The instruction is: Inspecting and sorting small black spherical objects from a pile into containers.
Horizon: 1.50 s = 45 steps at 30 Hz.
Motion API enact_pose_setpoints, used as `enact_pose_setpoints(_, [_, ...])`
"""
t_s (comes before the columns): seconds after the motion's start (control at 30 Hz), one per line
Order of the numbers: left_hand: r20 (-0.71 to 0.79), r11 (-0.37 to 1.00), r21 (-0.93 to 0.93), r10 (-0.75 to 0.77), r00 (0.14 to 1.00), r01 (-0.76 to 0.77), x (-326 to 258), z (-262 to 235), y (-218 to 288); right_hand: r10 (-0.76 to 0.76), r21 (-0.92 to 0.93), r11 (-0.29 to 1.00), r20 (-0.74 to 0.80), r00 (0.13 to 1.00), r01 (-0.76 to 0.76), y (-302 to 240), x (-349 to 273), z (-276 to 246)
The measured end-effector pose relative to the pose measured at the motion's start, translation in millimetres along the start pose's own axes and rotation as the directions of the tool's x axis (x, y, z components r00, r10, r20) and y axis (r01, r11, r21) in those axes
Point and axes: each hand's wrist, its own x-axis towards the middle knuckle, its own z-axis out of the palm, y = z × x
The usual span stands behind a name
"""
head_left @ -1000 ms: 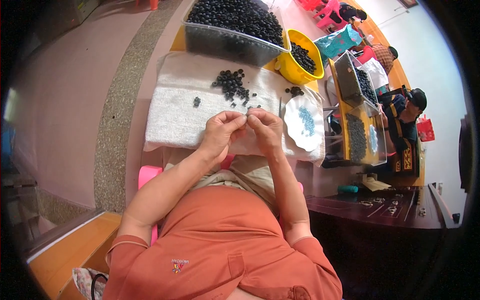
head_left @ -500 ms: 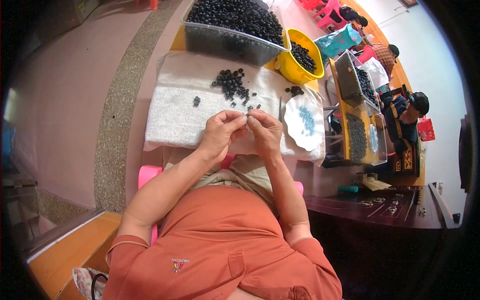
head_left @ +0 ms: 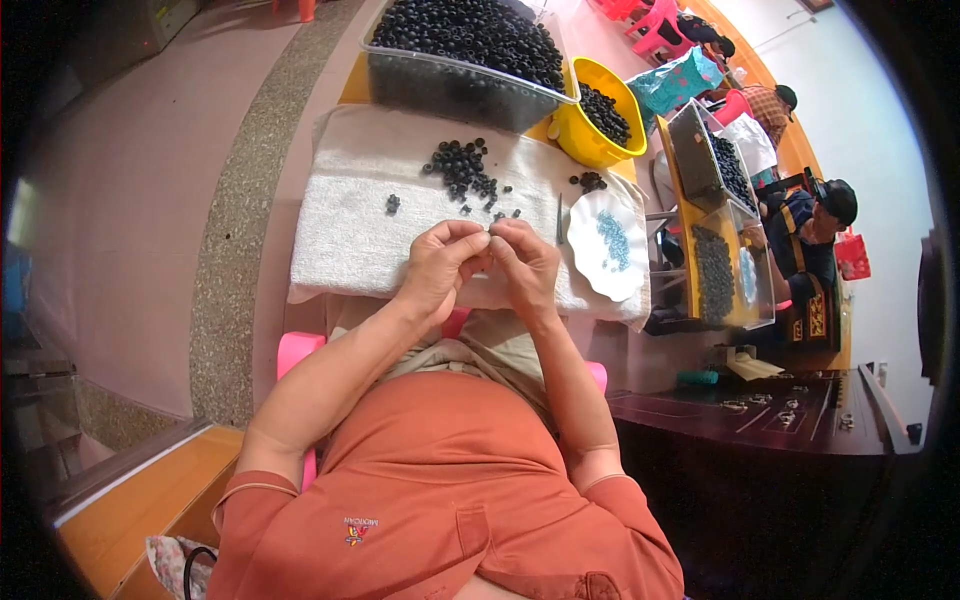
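My left hand [head_left: 440,265] and my right hand [head_left: 525,262] meet over the near part of a white towel [head_left: 345,235], thumbs and index fingers pinched together. Only a dark speck shows between the fingertips; the fingers hide what they hold. Just beyond them lies a loose pile of small black round parts [head_left: 462,165], with several strays close to the fingers. A separate small cluster of black parts [head_left: 393,204] rests to the left. Right of my right hand sits a white scalloped plate [head_left: 583,255] with small pale-blue pieces [head_left: 613,240], and a thin pair of tweezers [head_left: 560,218] lies beside it.
Behind the towel stand a clear bin [head_left: 450,85] of black parts and a yellow tub [head_left: 575,140]. A few black parts [head_left: 588,182] lie near the plate. At right, a co-worker [head_left: 805,235] sits by another table with clear bins [head_left: 765,290]. A dark panel [head_left: 700,410] lies lower right.
My right fingers have shifted slightly and curled a little more at the pinch. The co-worker at the right has moved an arm toward the bins. The parts on the towel stay put.
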Motion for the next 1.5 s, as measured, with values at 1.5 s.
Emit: enact_pose_setpoints(1.5, [-0.022,0.989,0.124,0.08,0.997,-0.076,-2.6,1.7,-7.0,-0.523,-0.635,0.616,0.115,0.845,0.467,-11.3,3.1,2.6])
